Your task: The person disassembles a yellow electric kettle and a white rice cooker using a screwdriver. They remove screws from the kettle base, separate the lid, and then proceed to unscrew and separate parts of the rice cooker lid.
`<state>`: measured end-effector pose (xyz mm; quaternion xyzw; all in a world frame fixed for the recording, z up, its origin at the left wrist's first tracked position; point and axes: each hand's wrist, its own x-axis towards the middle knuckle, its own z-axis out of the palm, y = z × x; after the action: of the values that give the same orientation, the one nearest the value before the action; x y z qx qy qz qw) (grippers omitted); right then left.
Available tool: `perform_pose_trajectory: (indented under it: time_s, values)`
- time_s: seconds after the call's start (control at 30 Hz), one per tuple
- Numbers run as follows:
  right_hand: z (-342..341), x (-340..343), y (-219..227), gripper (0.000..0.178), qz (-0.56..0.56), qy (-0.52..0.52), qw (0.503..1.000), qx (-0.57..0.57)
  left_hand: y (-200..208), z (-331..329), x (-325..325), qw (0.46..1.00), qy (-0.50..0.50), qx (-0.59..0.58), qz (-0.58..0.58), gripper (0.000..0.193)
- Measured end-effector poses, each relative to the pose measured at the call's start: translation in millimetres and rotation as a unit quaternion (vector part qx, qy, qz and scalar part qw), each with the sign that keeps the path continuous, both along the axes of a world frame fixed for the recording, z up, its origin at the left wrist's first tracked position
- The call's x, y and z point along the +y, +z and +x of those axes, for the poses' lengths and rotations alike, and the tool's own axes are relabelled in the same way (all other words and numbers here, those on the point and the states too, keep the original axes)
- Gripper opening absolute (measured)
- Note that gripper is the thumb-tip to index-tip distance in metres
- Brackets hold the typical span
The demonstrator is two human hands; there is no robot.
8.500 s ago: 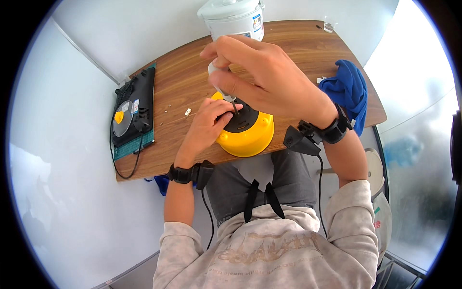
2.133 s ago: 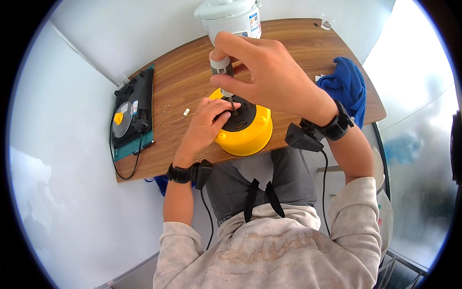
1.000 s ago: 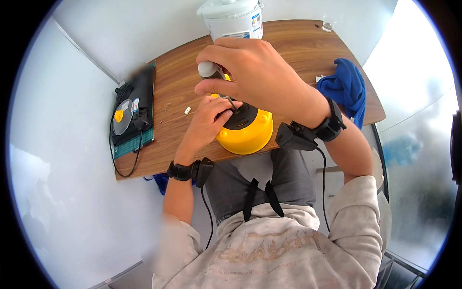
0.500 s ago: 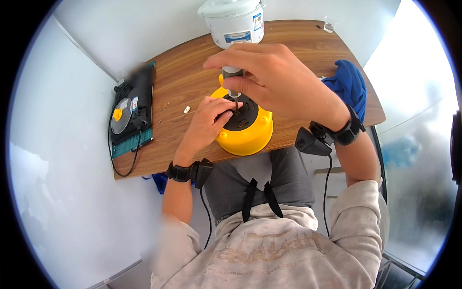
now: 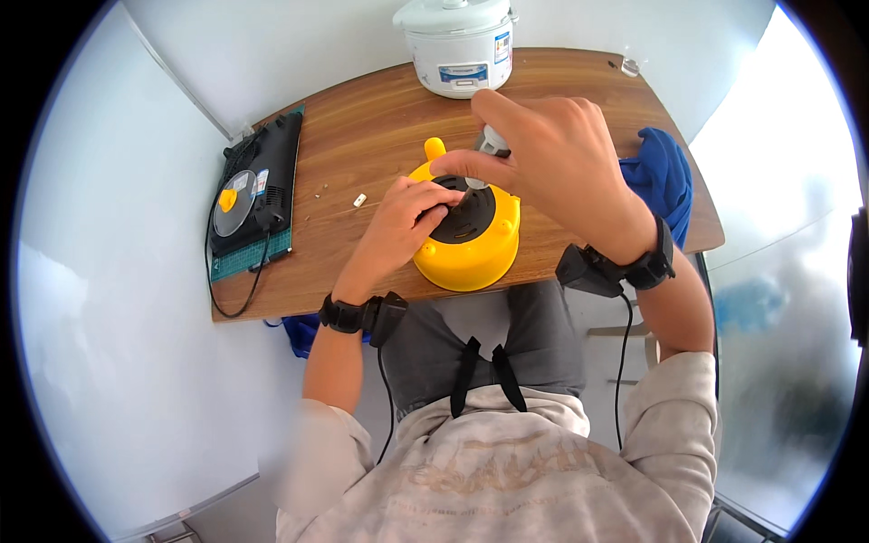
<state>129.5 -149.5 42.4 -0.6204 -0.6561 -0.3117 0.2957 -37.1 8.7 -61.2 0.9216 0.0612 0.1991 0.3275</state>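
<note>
A yellow, round appliance housing (image 5: 471,264) with a black slotted base plate (image 5: 475,226) facing up stands at the table's front edge. My right hand (image 5: 561,158) is wrapped round the grey-and-white handle of a screwdriver (image 5: 492,145), which tilts with its shaft down towards the plate. Over the plate's left part lies my left hand (image 5: 403,222), thumb and fingers drawn together and fingertips beside the screwdriver's shaft. Whatever those fingers pinch is hidden.
A white rice cooker (image 5: 462,59) stands at the back. On the left, a black appliance (image 5: 272,185) with a cord and a glass lid (image 5: 233,213) lies on a green mat (image 5: 244,262). Blue cloth (image 5: 661,172) lies right; a small white piece (image 5: 360,200) sits left of the housing.
The screwdriver has gone from nearly upright to tilted, its handle leaning right. My right hand has shifted right with it. My left hand stays on the plate.
</note>
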Motion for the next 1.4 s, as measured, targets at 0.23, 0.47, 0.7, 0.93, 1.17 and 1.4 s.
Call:
perform_pose_trajectory:
  time_s: [0.23, 0.47, 0.7, 0.93, 1.17, 1.4]
  values:
    - [-9.1, 2.1, 3.5, 0.049, -0.015, -0.02, 1.0, 0.016, -0.5, -1.1, 1.0, 1.0, 0.008, -0.001, 0.02, 0.022]
    - [-16.8, 5.1, 7.5, 0.025, -0.044, 0.113, 0.987, 0.109, 5.2, -3.8, -2.3, 1.0, 0.022, 0.009, -0.003, 0.025]
    - [-15.2, 13.4, 8.6, 0.019, -0.095, 0.171, 0.969, 0.153, 2.5, -4.8, -2.4, 1.0, 0.009, -0.012, -0.02, 0.015]
    - [-12.2, 14.7, 5.2, 0.022, -0.099, 0.163, 0.97, 0.148, 6.0, -4.2, -5.6, 0.999, 0.034, 0.008, -0.04, 0.024]
    - [-7.8, 9.2, 18.5, 0.023, -0.151, 0.2, 0.958, 0.141, 1.9, -4.5, -2.0, 0.999, 0.018, 0.005, -0.03, 0.022]
    - [6.4, 14.8, 12.8, 0.023, -0.147, 0.21, 0.959, 0.119, -6.2, -0.5, 2.6, 1.0, 0.01, -0.007, -0.009, 0.021]
